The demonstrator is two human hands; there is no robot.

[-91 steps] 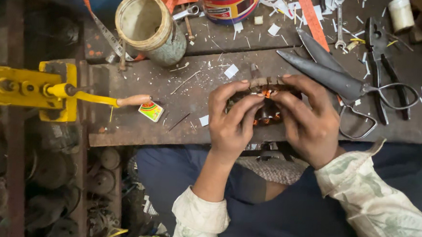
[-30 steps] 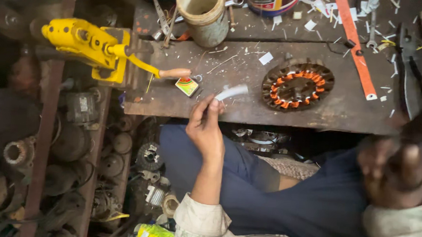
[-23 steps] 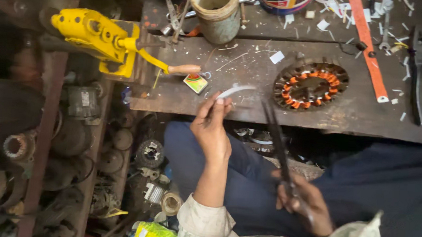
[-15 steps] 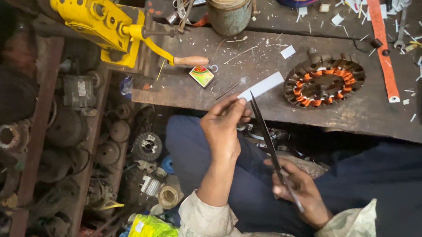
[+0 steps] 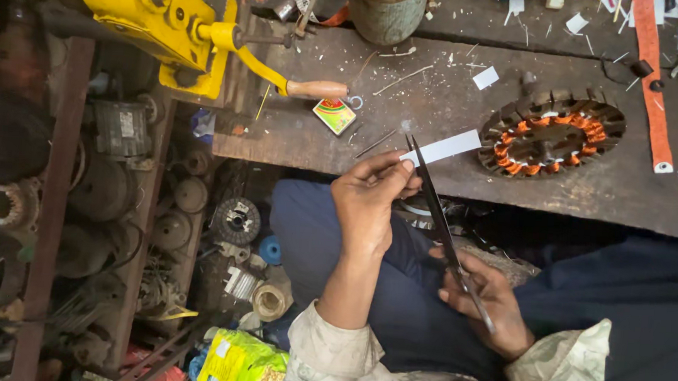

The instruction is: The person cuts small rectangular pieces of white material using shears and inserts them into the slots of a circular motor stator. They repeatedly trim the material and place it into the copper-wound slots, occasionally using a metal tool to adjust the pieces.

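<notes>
White paper strip (image 5: 451, 148) pinched at its near end in the left hand (image 5: 369, 204), fingertips closed tight on it, the rest jutting out over the table (image 5: 437, 95) edge. Long dark scissors (image 5: 442, 219) cross it just beside those fingertips, blades nearly together, tip pointing away. Right hand (image 5: 481, 302) sits lower, over the lap, fingers curled shut around the handles. To cut this cleanly, I'd say keep the strip taut and square to the blades, thumb well back. Beyond the strip's far end lies a round motor stator (image 5: 552, 134) with orange windings; off to the left hand's side, a yellow hand-crank tool (image 5: 162, 19).
</notes>
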